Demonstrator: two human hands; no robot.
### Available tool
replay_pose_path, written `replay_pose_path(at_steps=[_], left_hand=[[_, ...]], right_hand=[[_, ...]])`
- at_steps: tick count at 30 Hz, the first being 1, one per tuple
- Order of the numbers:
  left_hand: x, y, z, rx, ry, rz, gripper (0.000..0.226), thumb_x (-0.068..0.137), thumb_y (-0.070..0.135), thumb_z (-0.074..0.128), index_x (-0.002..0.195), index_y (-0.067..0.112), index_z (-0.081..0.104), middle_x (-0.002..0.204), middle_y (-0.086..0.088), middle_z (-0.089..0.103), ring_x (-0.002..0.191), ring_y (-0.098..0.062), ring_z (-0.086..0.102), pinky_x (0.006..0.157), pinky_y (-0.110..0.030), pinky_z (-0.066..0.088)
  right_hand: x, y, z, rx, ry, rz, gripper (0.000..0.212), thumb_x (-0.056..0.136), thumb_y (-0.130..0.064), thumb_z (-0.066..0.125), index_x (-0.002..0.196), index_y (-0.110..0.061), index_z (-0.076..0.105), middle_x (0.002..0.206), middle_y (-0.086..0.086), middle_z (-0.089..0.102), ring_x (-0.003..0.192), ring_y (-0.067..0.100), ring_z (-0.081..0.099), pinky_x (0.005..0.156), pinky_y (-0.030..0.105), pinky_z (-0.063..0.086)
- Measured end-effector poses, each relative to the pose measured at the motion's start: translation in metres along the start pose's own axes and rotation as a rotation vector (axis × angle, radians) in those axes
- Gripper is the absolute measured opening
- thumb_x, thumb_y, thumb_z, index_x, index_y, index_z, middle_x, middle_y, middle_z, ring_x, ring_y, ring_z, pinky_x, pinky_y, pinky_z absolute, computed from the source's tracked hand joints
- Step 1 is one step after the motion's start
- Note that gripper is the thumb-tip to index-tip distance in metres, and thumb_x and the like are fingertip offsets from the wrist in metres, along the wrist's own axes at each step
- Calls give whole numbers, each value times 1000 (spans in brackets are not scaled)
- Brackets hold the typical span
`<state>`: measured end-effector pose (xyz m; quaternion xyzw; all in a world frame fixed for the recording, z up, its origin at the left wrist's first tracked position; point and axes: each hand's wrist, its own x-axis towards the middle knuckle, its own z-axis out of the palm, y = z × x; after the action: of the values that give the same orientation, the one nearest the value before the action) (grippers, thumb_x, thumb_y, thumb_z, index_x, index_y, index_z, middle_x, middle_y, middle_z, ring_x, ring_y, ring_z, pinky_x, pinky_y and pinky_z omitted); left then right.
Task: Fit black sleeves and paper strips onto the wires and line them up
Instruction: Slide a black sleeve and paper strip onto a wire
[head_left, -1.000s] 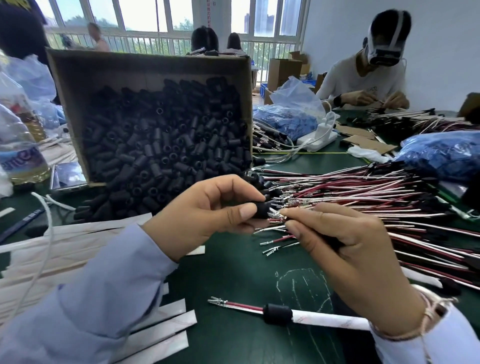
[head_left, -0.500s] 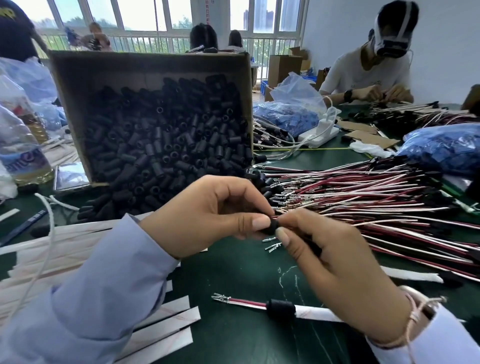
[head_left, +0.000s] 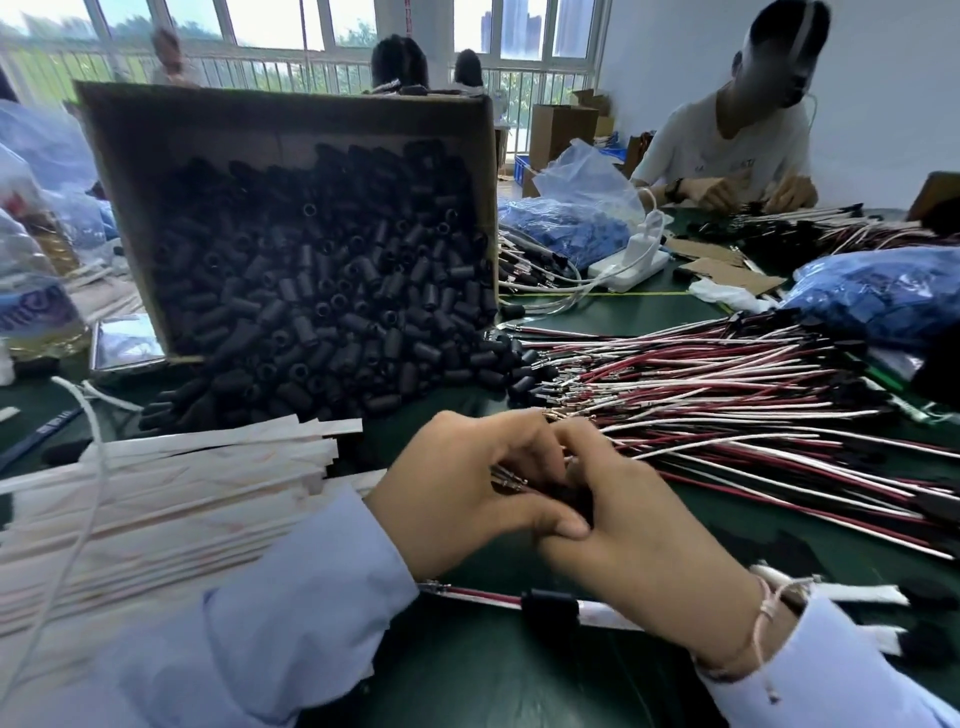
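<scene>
At centre frame the left hand (head_left: 467, 493) and right hand (head_left: 639, 525) press together, hiding most of what they pinch; only metal wire tips (head_left: 508, 479) and a dark bit show between the fingers. A finished wire (head_left: 550, 605) with black sleeve lies on the desk (head_left: 493, 675) below, partly covered by the wrists, the loose wires (head_left: 727, 405) at right.

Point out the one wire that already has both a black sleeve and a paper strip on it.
The finished wire lying alone under the hands, apart from the bare-wire pile.
</scene>
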<state>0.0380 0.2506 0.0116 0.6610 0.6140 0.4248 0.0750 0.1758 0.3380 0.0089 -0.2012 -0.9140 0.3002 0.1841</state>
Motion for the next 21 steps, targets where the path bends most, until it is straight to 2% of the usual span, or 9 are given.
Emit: replay_pose_path(at_steps=[3,7,9,11,13,15,17,19,21], left_hand=[[3,-8,-6,87,64,-31,36,76,47,71,60,17,61,50,3,57,46,-7,50,46,-27,43],[9,-13,-32,62,70,-44,44,82,50,64,54,18,53,42,9,54,37,-1,42,43,-10,31],[9,-18,-39,14,-29,-113,41,77,53,66,57,19,55,44,9,56,39,0,45,45,-10,35],[6,-20,-34,-67,-205,-215,34,72,50,71,63,20,59,49,8,59,46,-3,53,50,-18,42],[2,-20,-21,21,-459,-268,29,73,47,76,71,21,63,59,8,63,53,-3,55,56,-22,44],[0,-19,-13,171,-607,-272,27,76,46,75,76,23,63,66,10,63,57,0,53,58,-20,44],[2,-15,-18,247,-590,-282,29,77,52,71,71,25,61,63,12,59,58,0,52,56,-17,43],[3,-9,-21,321,-541,-254,33,78,57,67,66,28,57,62,13,57,60,0,52,57,-16,43],[2,-3,-15,359,-486,-185,29,80,58,64,76,30,58,78,13,58,73,-2,54,70,-23,48]], right_hand=[[3,7,-12,76,-32,-94,15,83,-33,71,90,-29,58,69,-8,61,65,8,54,62,29,45],[8,28,-51,14,-60,-157,39,81,-63,51,78,-29,70,92,-17,61,91,3,58,79,14,43],[9,45,-78,51,-61,-31,41,77,-67,58,71,-29,70,86,-12,63,81,6,61,72,17,46],[14,69,-89,-120,-118,171,41,73,-64,63,72,-23,69,71,-5,63,64,10,56,63,27,44],[22,88,-82,-432,-196,351,31,76,-55,69,78,-25,63,73,-7,60,69,12,53,64,29,41],[28,96,-71,-589,-120,401,27,77,-42,76,84,-28,54,80,-9,56,78,14,51,65,27,36],[32,98,-66,-596,13,384,29,76,-37,77,87,-29,51,93,-5,57,87,17,50,68,28,36],[36,98,-62,-655,38,329,30,78,-42,74,99,-31,55,105,-3,54,102,19,48,78,30,42],[41,99,-54,-696,37,292,29,82,-45,69,106,-31,61,109,-1,53,112,22,46,87,32,41]])
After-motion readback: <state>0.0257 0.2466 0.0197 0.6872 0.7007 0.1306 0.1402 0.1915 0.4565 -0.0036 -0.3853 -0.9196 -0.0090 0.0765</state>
